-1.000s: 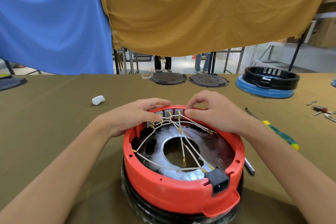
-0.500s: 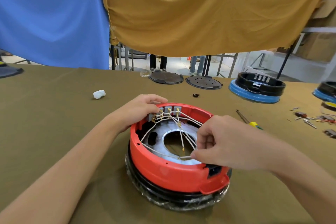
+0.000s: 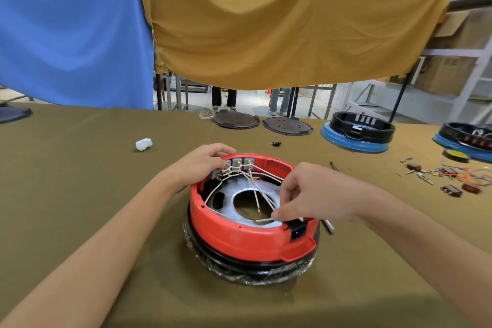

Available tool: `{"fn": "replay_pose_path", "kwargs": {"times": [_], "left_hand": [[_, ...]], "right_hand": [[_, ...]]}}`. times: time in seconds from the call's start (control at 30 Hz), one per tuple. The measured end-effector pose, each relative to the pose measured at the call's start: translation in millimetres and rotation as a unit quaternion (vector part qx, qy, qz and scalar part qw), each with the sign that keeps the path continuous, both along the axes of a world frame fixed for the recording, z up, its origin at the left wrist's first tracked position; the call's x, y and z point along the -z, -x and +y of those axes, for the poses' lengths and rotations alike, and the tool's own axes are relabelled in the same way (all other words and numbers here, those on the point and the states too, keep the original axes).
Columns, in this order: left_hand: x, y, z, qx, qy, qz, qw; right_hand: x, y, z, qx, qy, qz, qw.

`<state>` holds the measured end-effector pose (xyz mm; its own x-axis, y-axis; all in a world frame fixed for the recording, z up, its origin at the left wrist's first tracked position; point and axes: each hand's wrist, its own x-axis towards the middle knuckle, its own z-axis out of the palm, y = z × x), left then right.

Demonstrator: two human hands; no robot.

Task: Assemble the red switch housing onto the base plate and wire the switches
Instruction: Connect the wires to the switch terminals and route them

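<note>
The red switch housing (image 3: 239, 239) sits on a black base ring (image 3: 239, 267) wrapped in clear film, at the table's middle. Inside lies a silver plate (image 3: 229, 194) with a round hole. Three grey switches (image 3: 237, 162) line the far inner wall, and white wires (image 3: 213, 194) with gold terminals run from them across the plate. My left hand (image 3: 202, 162) holds the far left rim beside the switches. My right hand (image 3: 306, 194) pinches a white wire end near the black power socket (image 3: 296, 230) on the near right wall.
Two dark round lids (image 3: 235, 120) lie at the back. Black housings on blue bases (image 3: 356, 133) stand back right. Loose switches, wires and small parts (image 3: 447, 178) are scattered at the right. A white wad (image 3: 143, 144) lies left; a screwdriver tip (image 3: 334, 166) shows behind my right hand.
My right hand left the switches at the far wall and came to the near right side, where it now pinches a wire end. My left hand stayed at the far rim.
</note>
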<state>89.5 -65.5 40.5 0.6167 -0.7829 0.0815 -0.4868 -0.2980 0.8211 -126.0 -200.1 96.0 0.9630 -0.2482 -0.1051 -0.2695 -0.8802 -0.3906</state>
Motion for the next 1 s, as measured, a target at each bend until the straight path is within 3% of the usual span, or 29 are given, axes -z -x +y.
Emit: {"fn": "replay_pose_path", "kwargs": {"times": [0.1, 0.3, 0.53, 0.63, 0.8, 0.87, 1.0], "left_hand": [[-0.9, 3.1, 1.2, -0.008, 0.004, 0.003, 1.000], [-3.0, 8.7, 3.5, -0.025, 0.000, 0.022, 0.999], [-6.3, 14.9, 6.3, -0.045, -0.003, 0.025, 0.999], [-4.7, 15.1, 7.9, -0.065, 0.012, 0.042, 0.997], [1.3, 14.2, 7.4, -0.149, 0.061, 0.074, 0.984], [5.2, 17.2, 7.1, -0.203, 0.090, 0.084, 0.971], [11.7, 35.1, 10.9, -0.341, 0.121, 0.073, 0.930]], "right_hand": [[1.6, 3.5, -4.2, 0.033, -0.026, -0.029, 0.999], [3.0, -7.1, 0.3, 0.046, 0.003, 0.060, 0.997], [-2.3, -9.1, 3.7, 0.031, 0.010, 0.080, 0.996], [2.6, 0.2, 1.5, 0.050, 0.018, 0.023, 0.998], [26.9, 31.7, 4.7, 0.124, 0.049, -0.190, 0.973], [42.7, 42.7, 4.8, 0.178, -0.017, -0.222, 0.959], [68.7, 49.2, 12.9, 0.198, -0.273, -0.203, 0.919]]}}
